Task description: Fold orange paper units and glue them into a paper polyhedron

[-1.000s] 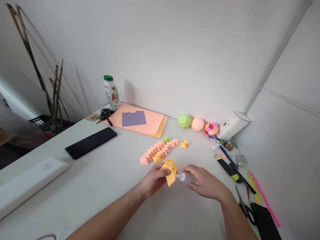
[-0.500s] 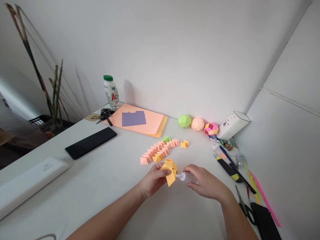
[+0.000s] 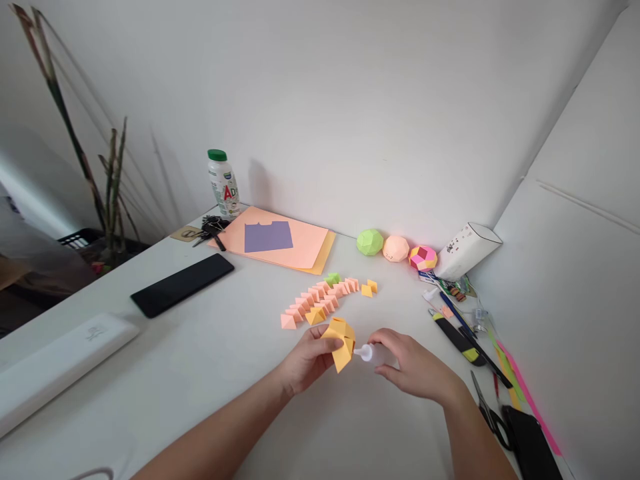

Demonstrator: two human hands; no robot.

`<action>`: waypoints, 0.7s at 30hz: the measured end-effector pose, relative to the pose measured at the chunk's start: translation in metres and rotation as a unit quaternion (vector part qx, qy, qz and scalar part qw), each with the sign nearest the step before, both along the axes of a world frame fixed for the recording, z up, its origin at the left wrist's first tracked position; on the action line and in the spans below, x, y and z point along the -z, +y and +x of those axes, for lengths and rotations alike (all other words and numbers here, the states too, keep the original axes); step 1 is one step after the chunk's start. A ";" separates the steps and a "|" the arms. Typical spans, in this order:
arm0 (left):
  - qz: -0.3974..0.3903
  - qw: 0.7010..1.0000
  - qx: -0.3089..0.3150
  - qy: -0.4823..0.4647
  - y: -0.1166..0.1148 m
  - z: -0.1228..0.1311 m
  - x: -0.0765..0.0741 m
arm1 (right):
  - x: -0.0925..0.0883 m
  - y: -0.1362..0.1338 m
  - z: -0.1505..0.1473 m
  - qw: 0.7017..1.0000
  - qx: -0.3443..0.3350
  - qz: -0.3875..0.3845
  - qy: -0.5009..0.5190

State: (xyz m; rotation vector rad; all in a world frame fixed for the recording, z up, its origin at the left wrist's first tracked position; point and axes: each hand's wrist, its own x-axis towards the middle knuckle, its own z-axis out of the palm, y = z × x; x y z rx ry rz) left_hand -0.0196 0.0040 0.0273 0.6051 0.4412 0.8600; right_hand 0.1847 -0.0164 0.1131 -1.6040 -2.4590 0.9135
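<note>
My left hand (image 3: 311, 360) pinches a yellow-orange folded paper piece (image 3: 341, 337) with several facets and flaps, held above the table. In my right hand (image 3: 413, 367) is a small whitish glue bottle (image 3: 383, 355), its thin nozzle pointing left at the paper piece's right edge. The tip is at or very near that edge; contact cannot be made out. Just beyond my left hand lie rows of small folded pink paper pieces (image 3: 303, 305), with a yellow folded piece (image 3: 315, 315), a green one (image 3: 332, 279) and small yellow ones (image 3: 369, 289) among or beside them.
Three faceted paper balls, green (image 3: 370, 242), peach (image 3: 396, 249) and multicoloured (image 3: 423, 258), sit by the wall. Peach paper sheets (image 3: 230, 230), a bottle (image 3: 224, 187) and a black phone (image 3: 183, 285) lie left. At right are a utility knife (image 3: 456, 337), scissors (image 3: 493, 417) and a white box (image 3: 467, 252).
The glue bottle and my right hand have shifted very slightly to the right. My left hand and the paper piece look almost unmoved.
</note>
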 end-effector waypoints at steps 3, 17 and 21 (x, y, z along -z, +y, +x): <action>-0.001 1.000 0.000 -0.003 0.000 0.000 -0.001 | -0.001 0.000 -0.001 1.000 0.002 -0.009 -0.003; 0.008 1.000 0.002 -0.009 0.000 0.000 -0.003 | -0.005 -0.002 -0.004 0.999 0.025 -0.026 0.019; 0.015 1.000 0.003 -0.016 0.000 0.000 -0.003 | -0.004 -0.002 -0.004 0.997 0.062 -0.042 0.032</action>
